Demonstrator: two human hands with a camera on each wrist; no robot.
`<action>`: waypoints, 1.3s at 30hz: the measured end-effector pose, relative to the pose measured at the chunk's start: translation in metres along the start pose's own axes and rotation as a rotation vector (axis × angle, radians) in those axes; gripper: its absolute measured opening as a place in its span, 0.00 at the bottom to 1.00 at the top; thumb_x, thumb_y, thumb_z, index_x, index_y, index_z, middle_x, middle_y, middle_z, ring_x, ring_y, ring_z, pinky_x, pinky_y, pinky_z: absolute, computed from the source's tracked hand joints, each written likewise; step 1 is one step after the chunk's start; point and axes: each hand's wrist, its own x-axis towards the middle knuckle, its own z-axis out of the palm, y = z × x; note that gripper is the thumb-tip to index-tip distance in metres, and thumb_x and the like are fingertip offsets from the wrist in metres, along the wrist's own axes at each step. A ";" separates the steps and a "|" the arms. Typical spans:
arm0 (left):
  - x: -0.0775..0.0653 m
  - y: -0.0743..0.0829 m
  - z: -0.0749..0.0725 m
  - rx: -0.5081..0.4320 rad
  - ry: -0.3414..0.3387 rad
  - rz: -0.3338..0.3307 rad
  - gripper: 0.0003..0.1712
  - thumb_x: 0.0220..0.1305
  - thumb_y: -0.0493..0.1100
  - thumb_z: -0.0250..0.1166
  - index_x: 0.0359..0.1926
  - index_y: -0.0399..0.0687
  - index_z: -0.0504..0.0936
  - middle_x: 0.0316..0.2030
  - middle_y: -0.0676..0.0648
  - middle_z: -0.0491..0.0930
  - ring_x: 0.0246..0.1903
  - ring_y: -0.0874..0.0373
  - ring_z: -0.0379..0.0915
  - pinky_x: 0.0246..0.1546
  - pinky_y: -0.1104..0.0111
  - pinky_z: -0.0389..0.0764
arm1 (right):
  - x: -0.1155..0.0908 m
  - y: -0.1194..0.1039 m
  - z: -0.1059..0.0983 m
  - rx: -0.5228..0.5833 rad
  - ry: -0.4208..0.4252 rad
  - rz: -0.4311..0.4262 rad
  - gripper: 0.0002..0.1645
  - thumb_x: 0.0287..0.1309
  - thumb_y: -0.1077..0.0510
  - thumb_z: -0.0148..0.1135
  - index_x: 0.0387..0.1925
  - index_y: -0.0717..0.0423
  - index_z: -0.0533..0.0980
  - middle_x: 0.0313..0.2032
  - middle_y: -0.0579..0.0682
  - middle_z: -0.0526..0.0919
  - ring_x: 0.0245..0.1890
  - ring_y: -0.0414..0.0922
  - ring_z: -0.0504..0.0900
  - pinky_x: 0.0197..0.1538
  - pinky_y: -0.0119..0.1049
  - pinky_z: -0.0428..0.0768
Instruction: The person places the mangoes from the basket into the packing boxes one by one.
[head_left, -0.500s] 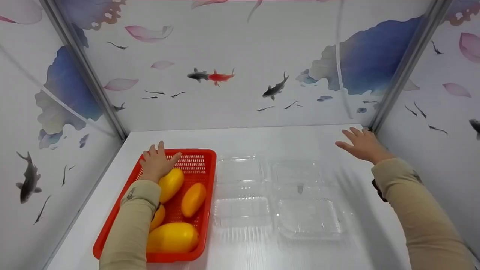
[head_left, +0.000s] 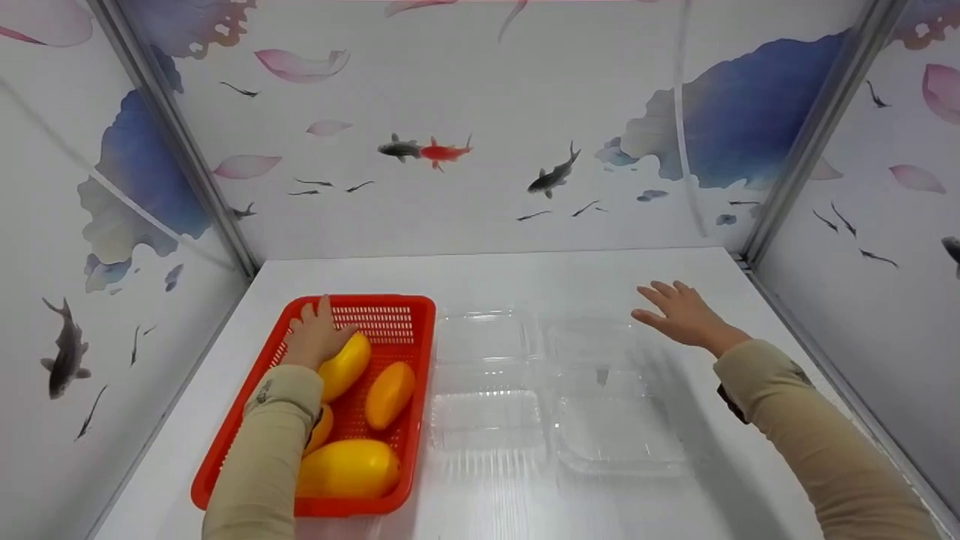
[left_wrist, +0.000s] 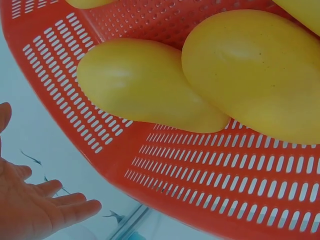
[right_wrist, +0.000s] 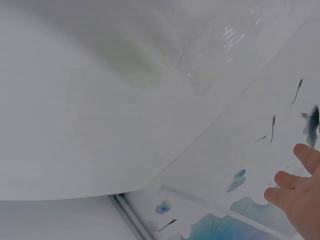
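My left hand [head_left: 312, 339] is over the back left part of a red plastic basket [head_left: 429, 330], fingers spread and nothing held. Close by its thumb lies a yellow mango [head_left: 347, 367]. An orange-yellow mango [head_left: 390, 395] rests in the basket's middle, and a bigger one [head_left: 352, 469] lies at the near end; my sleeve partly hides another. The left wrist view shows the hand [left_wrist: 37, 207] outside the slotted basket wall. With fingers extended and holding nothing, my right hand [head_left: 684, 319] hovers above the table, beyond the right-hand clear plastic box [head_left: 619, 431].
Beside the basket's right side lies a clear plastic box [head_left: 486, 420], its lid part [head_left: 484, 337] folded out behind it. White panels [head_left: 465, 210] printed with fish and petals enclose the table [head_left: 517, 510] at the back and both sides.
My right hand has moved left and a little nearer, toward the clear boxes. The left hand has sunk slightly toward the mango beside it. The mangoes and boxes stay in place.
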 end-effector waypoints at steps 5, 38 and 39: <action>-0.005 0.001 0.006 -0.026 -0.035 -0.002 0.42 0.64 0.48 0.52 0.69 0.33 0.41 0.65 0.25 0.41 0.61 0.26 0.41 0.59 0.40 0.51 | -0.002 -0.020 0.011 0.124 -0.056 -0.027 0.40 0.64 0.38 0.41 0.65 0.64 0.57 0.64 0.70 0.54 0.64 0.72 0.44 0.62 0.66 0.42; -0.030 0.040 0.072 -0.181 -0.285 0.040 0.34 0.57 0.39 0.61 0.65 0.46 0.63 0.58 0.40 0.70 0.54 0.45 0.65 0.59 0.47 0.60 | -0.067 -0.114 0.092 -0.002 -0.286 -0.508 0.36 0.58 0.34 0.47 0.65 0.41 0.62 0.67 0.56 0.56 0.68 0.60 0.48 0.65 0.60 0.46; -0.030 0.039 0.073 -0.200 -0.295 0.023 0.35 0.58 0.40 0.62 0.66 0.48 0.62 0.58 0.42 0.69 0.54 0.46 0.65 0.59 0.47 0.60 | -0.068 -0.114 0.093 0.003 -0.286 -0.514 0.35 0.58 0.35 0.48 0.65 0.41 0.62 0.67 0.57 0.56 0.68 0.60 0.48 0.65 0.60 0.47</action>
